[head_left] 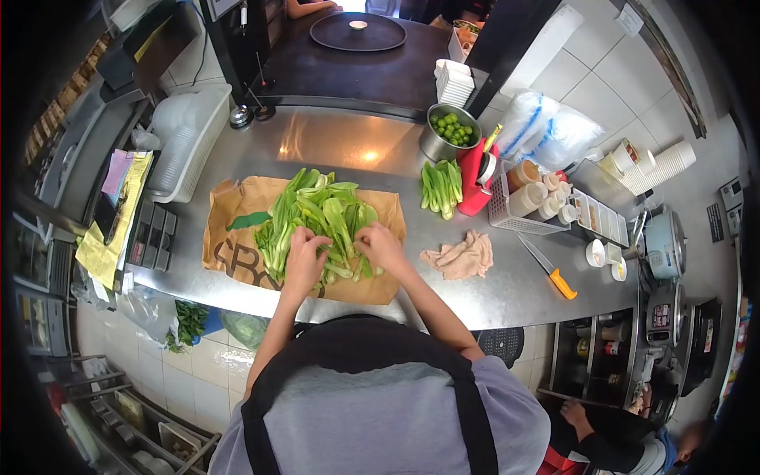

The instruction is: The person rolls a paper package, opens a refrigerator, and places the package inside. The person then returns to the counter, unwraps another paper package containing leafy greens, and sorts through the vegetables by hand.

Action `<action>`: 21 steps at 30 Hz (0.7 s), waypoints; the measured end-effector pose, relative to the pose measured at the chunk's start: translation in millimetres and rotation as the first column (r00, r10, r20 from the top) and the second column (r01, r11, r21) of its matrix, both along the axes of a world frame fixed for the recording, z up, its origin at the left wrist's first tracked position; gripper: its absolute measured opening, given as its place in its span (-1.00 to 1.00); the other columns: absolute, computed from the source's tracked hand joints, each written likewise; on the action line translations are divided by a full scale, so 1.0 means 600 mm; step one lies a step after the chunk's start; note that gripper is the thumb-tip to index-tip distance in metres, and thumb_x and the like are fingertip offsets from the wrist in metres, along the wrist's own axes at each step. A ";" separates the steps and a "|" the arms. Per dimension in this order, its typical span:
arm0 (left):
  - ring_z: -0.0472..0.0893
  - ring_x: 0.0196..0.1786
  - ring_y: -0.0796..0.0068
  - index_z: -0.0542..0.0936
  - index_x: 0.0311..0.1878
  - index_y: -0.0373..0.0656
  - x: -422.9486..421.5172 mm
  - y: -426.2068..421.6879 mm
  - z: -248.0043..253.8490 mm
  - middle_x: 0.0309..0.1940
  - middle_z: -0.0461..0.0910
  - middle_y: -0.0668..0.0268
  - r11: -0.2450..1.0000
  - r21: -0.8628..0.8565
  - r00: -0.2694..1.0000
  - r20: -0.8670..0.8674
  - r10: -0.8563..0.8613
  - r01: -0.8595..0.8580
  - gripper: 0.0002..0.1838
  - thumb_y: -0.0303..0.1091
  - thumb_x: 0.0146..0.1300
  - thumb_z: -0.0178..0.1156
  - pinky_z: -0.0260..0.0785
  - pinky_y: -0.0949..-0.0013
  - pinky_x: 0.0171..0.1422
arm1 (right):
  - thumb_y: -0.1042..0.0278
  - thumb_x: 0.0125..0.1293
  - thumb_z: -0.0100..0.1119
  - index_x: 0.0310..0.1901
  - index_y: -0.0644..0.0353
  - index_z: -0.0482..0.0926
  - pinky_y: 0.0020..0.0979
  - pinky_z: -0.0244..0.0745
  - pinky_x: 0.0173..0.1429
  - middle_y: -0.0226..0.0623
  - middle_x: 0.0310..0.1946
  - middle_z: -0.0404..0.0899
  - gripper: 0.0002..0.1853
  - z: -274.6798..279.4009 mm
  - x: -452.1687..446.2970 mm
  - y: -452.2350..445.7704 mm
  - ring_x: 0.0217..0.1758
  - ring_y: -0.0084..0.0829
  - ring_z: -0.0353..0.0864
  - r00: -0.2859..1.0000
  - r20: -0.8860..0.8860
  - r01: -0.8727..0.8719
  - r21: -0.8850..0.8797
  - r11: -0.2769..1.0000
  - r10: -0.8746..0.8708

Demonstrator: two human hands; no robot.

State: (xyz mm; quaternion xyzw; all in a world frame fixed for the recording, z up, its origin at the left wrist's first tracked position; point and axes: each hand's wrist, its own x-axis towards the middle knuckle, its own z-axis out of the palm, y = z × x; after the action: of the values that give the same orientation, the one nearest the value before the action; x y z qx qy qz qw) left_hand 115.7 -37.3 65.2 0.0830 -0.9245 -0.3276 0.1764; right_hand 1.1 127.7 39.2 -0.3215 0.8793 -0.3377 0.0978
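Note:
A pile of long-stemmed leafy greens (317, 210) lies on a flattened brown paper bag (381, 294) on the steel counter. My left hand (305, 257) is at the near left of the pile, its fingers curled in on the greens. At the pile's right edge my right hand (380, 244) has its fingertips closed on a leaf or stem. What exactly sits between the fingertips is partly hidden. A separate bunch of greens (441, 188) rests farther right, apart from both hands.
Right of the bag lie a crumpled cloth (459, 255) and an orange-handled knife (550, 269). Behind them stand a metal pot of limes (435, 142), a red device (475, 186) and a basket of sauce bottles (514, 222). A co-worker's hand (574, 412) shows lower right.

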 end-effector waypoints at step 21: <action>0.63 -0.36 0.35 0.57 -0.12 -0.34 -0.027 0.018 -0.026 -0.38 0.59 0.10 0.876 0.482 0.971 0.214 -0.105 -0.012 -0.72 -0.33 0.20 0.14 0.43 0.32 -0.35 | 0.33 0.06 0.30 -0.27 0.32 0.52 -0.30 0.49 -0.29 -0.16 -0.32 0.61 -0.73 0.004 -0.014 0.078 -0.34 -0.29 0.61 0.990 0.064 0.106 0.241 0.965 -0.124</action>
State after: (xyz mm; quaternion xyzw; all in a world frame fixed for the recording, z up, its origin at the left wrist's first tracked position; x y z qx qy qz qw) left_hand 99.6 -26.7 49.7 0.1397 -0.8303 -0.5385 0.0327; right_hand -7.1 174.6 41.4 -0.2423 0.9259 -0.2478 0.1504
